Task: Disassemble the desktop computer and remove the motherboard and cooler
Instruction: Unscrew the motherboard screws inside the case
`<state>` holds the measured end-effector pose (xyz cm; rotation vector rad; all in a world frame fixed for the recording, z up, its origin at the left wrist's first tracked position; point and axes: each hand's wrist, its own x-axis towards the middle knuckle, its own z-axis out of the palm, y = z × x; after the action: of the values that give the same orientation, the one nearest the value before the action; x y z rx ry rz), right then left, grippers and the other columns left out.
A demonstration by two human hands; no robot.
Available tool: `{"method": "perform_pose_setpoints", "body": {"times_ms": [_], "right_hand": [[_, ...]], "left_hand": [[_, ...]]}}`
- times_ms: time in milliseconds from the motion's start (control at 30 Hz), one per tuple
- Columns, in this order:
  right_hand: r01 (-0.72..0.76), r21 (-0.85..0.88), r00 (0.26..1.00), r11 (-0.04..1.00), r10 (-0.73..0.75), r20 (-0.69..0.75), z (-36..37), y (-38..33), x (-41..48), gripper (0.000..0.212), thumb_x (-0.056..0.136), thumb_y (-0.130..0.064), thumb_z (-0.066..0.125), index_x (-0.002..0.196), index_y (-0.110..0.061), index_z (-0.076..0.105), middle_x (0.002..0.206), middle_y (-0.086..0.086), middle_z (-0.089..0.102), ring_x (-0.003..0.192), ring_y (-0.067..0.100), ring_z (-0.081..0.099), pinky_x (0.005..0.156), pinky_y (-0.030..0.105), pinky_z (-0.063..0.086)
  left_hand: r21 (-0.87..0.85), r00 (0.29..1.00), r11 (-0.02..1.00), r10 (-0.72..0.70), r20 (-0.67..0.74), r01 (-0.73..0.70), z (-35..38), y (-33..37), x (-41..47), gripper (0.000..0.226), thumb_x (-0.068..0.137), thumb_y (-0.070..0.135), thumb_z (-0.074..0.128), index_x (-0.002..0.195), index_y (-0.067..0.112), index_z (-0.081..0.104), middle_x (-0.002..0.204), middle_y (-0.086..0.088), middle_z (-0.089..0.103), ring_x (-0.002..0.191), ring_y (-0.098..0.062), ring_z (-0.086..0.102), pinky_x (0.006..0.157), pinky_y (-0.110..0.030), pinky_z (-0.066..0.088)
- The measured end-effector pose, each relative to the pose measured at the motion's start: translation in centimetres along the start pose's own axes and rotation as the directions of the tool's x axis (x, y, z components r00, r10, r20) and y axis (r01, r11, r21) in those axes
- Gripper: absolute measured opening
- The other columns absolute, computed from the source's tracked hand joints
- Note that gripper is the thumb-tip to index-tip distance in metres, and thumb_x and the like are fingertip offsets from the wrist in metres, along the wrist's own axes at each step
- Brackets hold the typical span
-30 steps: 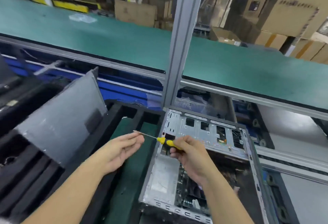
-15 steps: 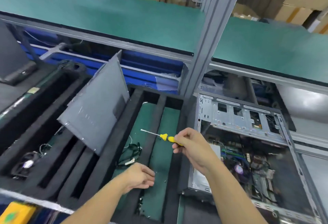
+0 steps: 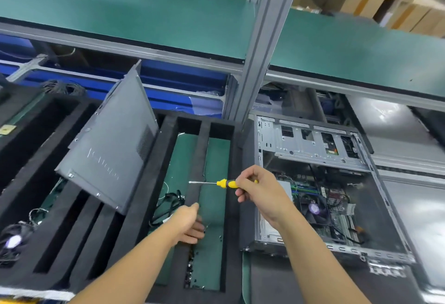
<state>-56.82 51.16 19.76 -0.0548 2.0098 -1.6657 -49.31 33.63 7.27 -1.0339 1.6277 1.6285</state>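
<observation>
open computer case [image 3: 385, 222] lying on its side at right, just beside a black foam tray [image 3: 142, 198] of long compartments. inside the case: the motherboard [image 3: 337, 210] flat on the case floor, the cooler [image 3: 314, 208] on it with a purple-labelled hub, loose wires across both, and a bare metal drive cage [image 3: 310, 142] along the far wall. the right hand [image 3: 260, 190] hovers over the case's left edge, fingers curled round the yellow handle of a screwdriver [image 3: 226, 184]. the screwdriver's shaft points left, roughly level, above the tray. the left hand [image 3: 189, 222] reaches down into the tray's rightmost green-floored compartment. its fingers bend downward, and it cannot be told whether they hold anything. nearer in that compartment lie small dark loose pieces [image 3: 191, 265], too small to identify. the next compartment to the left holds a tangle of black cables [image 3: 168, 204]. further left, a grey side panel [image 3: 108, 154] stands tilted in a slot. at far lower left, another compartment holds a round wired part [image 3: 13, 241].
</observation>
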Motion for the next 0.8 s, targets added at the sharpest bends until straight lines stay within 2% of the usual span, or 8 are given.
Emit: {"method": "perform_pose_setpoints", "body": {"times_ms": [67,133,200,367,467,533,600,800], "right_hand": [[0.022,0.048,0.999,0.999,-0.02,-0.031,-1.0,-0.2,0.0,0.003,0.09,-0.001,0.061,0.09,-0.003,0.059,0.081,0.009,0.06,0.064,0.018,0.06,0.061,0.029,0.051],[0.054,0.131,0.995,0.99,-0.042,-0.09,-2.4,-0.4,0.1,0.004,0.092,-0.002,0.06,0.093,-0.005,0.058,0.08,0.01,0.06,0.061,0.017,0.057,0.056,0.029,0.047],[0.11,0.208,0.981,0.972,-0.072,-0.18,-4.2,-0.5,0.2,0.007,0.094,-0.006,0.061,0.099,-0.005,0.056,0.078,0.012,0.061,0.059,0.017,0.054,0.052,0.029,0.044],[0.275,0.189,0.892,0.943,-0.177,-0.416,-10.3,-0.2,-0.9,0.012,0.099,-0.024,0.06,0.103,-0.014,0.056,0.07,0.0,0.061,0.055,0.014,0.053,0.05,0.027,0.045],[0.318,0.164,0.826,0.934,-0.189,-0.53,-14.3,0.2,-2.4,0.011,0.1,-0.035,0.056,0.101,-0.024,0.057,0.069,-0.005,0.059,0.055,0.012,0.051,0.047,0.024,0.044],[0.338,0.182,0.781,0.923,-0.168,-0.601,-17.1,0.4,-3.5,0.01,0.101,-0.037,0.054,0.099,-0.028,0.058,0.068,-0.005,0.055,0.054,0.011,0.05,0.046,0.023,0.043],[0.337,0.189,0.742,0.922,-0.136,-0.657,-20.0,0.6,-4.6,0.009,0.102,-0.036,0.053,0.101,-0.028,0.058,0.07,-0.003,0.054,0.054,0.011,0.049,0.045,0.022,0.042],[0.32,0.162,0.685,0.933,-0.11,-0.72,-26.7,2.8,-6.5,0.01,0.102,-0.034,0.052,0.102,-0.028,0.06,0.072,-0.001,0.057,0.055,0.01,0.049,0.045,0.021,0.042]], "left_hand": [[-0.113,0.982,0.982,0.137,-0.133,-0.153,-0.2,1.2,-0.2,0.041,0.104,0.032,0.034,0.097,0.004,0.063,0.065,-0.005,0.07,0.048,-0.02,0.063,0.042,-0.021,0.043],[-0.178,0.941,0.939,0.254,-0.223,-0.295,-0.1,2.9,-0.8,0.035,0.1,0.026,0.038,0.078,0.007,0.057,0.044,-0.002,0.045,0.032,-0.016,0.033,0.038,-0.017,0.02],[-0.198,0.906,0.894,0.357,-0.229,-0.402,0.9,5.0,-1.7,0.032,0.098,0.023,0.04,0.074,0.007,0.055,0.043,-0.004,0.033,0.033,-0.015,0.022,0.04,-0.017,0.016],[-0.116,0.808,0.806,0.553,-0.203,-0.581,5.7,10.3,-4.3,0.034,0.091,0.019,0.043,0.062,0.011,0.057,0.042,-0.005,0.035,0.035,-0.016,0.026,0.037,-0.021,0.022],[-0.054,0.671,0.674,0.717,-0.189,-0.736,8.9,12.2,-5.5,0.032,0.086,0.021,0.043,0.057,0.011,0.053,0.044,-0.006,0.037,0.041,-0.016,0.03,0.04,-0.025,0.027],[-0.011,0.57,0.575,0.81,-0.137,-0.818,11.4,13.0,-6.1,0.032,0.085,0.028,0.043,0.059,0.012,0.053,0.046,-0.004,0.038,0.044,-0.016,0.031,0.042,-0.025,0.028],[0.002,0.525,0.526,0.85,-0.047,-0.851,14.1,13.5,-6.4,0.034,0.085,0.037,0.045,0.061,0.016,0.055,0.046,0.002,0.038,0.044,-0.013,0.03,0.041,-0.023,0.027],[0.304,0.521,0.435,0.791,0.321,-0.848,22.2,13.5,-5.6,0.039,0.095,0.048,0.04,0.07,0.027,0.062,0.051,0.002,0.059,0.043,-0.007,0.047,0.05,-0.021,0.039]]}}
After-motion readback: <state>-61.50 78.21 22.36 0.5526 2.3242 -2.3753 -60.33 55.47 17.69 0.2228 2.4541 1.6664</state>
